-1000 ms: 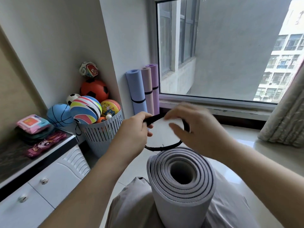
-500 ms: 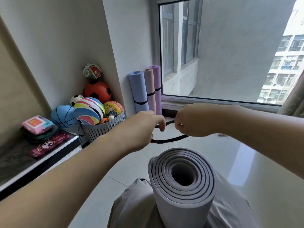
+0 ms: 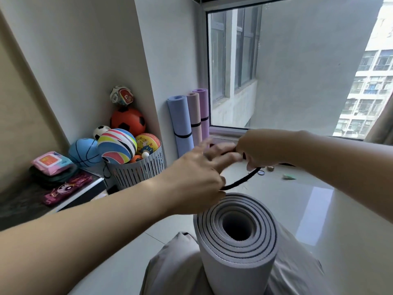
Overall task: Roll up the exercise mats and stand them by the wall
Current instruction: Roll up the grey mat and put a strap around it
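A grey rolled mat (image 3: 236, 241) stands upright at 6 o'clock, its spiral end facing up, propped against the person's lap. Just above it both hands stretch a black strap (image 3: 242, 180) into a loop. The right hand (image 3: 257, 149) has its fingers clenched round the strap's far end. The left hand (image 3: 197, 173), blurred, seems to pinch the near end with its thumb. At 11 o'clock three strapped mats, blue (image 3: 179, 124), pink (image 3: 194, 116) and purple (image 3: 203, 109), stand against the wall. A basket (image 3: 138, 170) of balls sits at 9 o'clock.
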A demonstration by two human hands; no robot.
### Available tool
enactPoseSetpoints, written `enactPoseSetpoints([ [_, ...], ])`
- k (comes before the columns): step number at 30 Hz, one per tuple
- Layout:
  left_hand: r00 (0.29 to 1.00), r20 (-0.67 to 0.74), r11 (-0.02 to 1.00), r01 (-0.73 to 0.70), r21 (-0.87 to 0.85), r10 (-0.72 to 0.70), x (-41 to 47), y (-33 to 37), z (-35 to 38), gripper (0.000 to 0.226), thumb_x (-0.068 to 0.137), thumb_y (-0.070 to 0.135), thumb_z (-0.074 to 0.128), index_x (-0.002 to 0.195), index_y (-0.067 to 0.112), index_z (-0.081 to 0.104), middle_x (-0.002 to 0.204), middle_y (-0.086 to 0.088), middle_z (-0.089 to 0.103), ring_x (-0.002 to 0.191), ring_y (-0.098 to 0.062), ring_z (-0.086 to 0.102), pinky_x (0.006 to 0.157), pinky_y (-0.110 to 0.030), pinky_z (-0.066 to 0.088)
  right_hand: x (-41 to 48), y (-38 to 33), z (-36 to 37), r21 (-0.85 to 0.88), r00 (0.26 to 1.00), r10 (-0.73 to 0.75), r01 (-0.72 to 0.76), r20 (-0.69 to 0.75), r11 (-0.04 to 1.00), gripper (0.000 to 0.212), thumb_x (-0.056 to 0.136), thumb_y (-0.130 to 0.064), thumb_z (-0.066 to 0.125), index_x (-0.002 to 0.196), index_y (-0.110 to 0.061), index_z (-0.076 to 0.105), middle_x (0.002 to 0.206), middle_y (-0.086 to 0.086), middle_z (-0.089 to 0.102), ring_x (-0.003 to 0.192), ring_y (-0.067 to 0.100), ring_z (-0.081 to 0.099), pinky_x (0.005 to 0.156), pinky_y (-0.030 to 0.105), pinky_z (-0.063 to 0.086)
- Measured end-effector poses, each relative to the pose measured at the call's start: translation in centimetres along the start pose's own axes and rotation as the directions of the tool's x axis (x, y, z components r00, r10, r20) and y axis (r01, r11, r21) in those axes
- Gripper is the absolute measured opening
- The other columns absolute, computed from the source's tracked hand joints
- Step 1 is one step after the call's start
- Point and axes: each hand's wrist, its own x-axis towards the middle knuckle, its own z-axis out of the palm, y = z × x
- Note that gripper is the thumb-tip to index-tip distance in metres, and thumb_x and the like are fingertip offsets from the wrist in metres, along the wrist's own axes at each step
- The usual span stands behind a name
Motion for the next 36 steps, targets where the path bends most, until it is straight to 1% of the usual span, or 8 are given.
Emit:
enactPoseSetpoints([
  [4,0.928,-0.105,0.932,-0.349,0.097,0.358,0.6,-0.2,1.0,0.029,0.092,0.024,0.049,0.072,0.013,0.067,0.086,-0.006,0.063,0.086,-0.026,0.063,0.107,-0.046,0.037,0.0,-0.5,0.2,-0.007,0.993,-0.101,0.101,-0.058,0.995,0.015,0.089,-0.03,0.065,0.079,-0.028,0.054,0.077,-0.009,0.061,0.053,0.004,0.047,0.043,0.011,0.026],
  [8,0.919,-0.009,0.919,-0.395,0.011,0.395,0.6,-1.3,1.7,0.029,0.093,0.028,0.047,0.075,0.01,0.061,0.071,-0.008,0.057,0.052,-0.029,0.054,0.062,-0.037,0.054,-0.6,-1.0,0.8,-0.118,0.967,-0.231,0.218,-0.105,0.969,0.032,0.098,-0.045,0.045,0.089,-0.02,0.062,0.074,-0.009,0.054,0.065,0.012,0.05,0.064,0.026,0.045],
  [13,0.976,0.188,0.991,-0.097,-0.087,0.112,-0.9,-3.9,2.0,0.049,0.092,0.045,0.02,0.1,0.019,0.06,0.074,-0.003,0.065,0.073,-0.029,0.059,0.076,-0.038,0.052,-2.4,-0.4,2.1,-0.24,0.907,-0.384,0.339,-0.174,0.91,0.055,0.099,-0.051,0.018,0.08,-0.019,0.058,0.077,-0.003,0.061,0.082,0.021,0.055,0.098,0.035,0.038],
  [18,0.874,0.458,0.958,0.251,-0.14,-0.162,0.1,-3.4,1.5,0.043,0.101,0.034,0.022,0.104,0.014,0.059,0.093,-0.01,0.064,0.09,-0.028,0.055,0.08,-0.038,0.045,-4.2,-2.2,2.4,-0.328,0.776,-0.576,0.491,-0.256,0.807,0.045,0.095,-0.045,0.025,0.076,-0.026,0.061,0.073,-0.007,0.062,0.079,0.013,0.062,0.12,0.04,0.002],
  [22,0.809,0.523,0.891,0.415,-0.185,-0.268,1.5,-3.6,0.9,0.022,0.099,0.025,0.041,0.099,0.023,0.063,0.107,-0.001,0.065,0.086,-0.022,0.053,0.068,-0.027,0.036,-4.9,-4.2,2.1,-0.391,0.603,-0.731,0.619,-0.318,0.681,0.039,0.088,-0.029,0.037,0.061,-0.018,0.062,0.06,-0.001,0.057,0.059,0.02,0.055,0.111,0.039,0.033],
  [25,0.831,0.485,0.921,0.372,-0.116,-0.274,1.9,-3.9,0.5,0.031,0.095,0.027,0.053,0.125,0.033,0.06,0.123,0.008,0.062,0.109,-0.018,0.056,0.071,-0.024,0.031,-5.5,-5.1,1.7,-0.279,0.706,-0.679,0.622,-0.204,0.731,0.042,0.087,-0.031,0.03,0.063,-0.016,0.06,0.061,0.001,0.053,0.051,0.022,0.047,0.058,0.033,0.05],
  [32,0.845,0.495,0.959,0.275,-0.074,-0.204,2.8,-2.0,-0.6,0.047,0.083,0.046,0.069,0.122,0.021,0.061,0.108,0.002,0.067,0.097,-0.024,0.062,0.068,-0.029,0.043,-1.8,-1.9,-1.4,-0.351,0.894,-0.435,0.376,-0.105,0.857,0.023,0.074,0.003,0.052,0.059,-0.015,0.048,0.051,0.001,0.042,0.041,0.016,0.027,0.041,0.022,0.022],
  [36,0.862,0.483,0.983,0.183,-0.013,-0.154,3.5,-0.8,-1.7,0.037,0.086,0.041,0.067,0.111,0.015,0.067,0.099,-0.003,0.067,0.08,-0.025,0.061,0.061,-0.029,0.046,-0.3,-2.9,-1.1,-0.329,0.979,-0.206,0.196,0.005,0.924,0.021,0.098,-0.02,0.048,0.082,-0.01,0.058,0.072,-0.001,0.051,0.055,0.014,0.039,0.045,0.019,0.026],
])
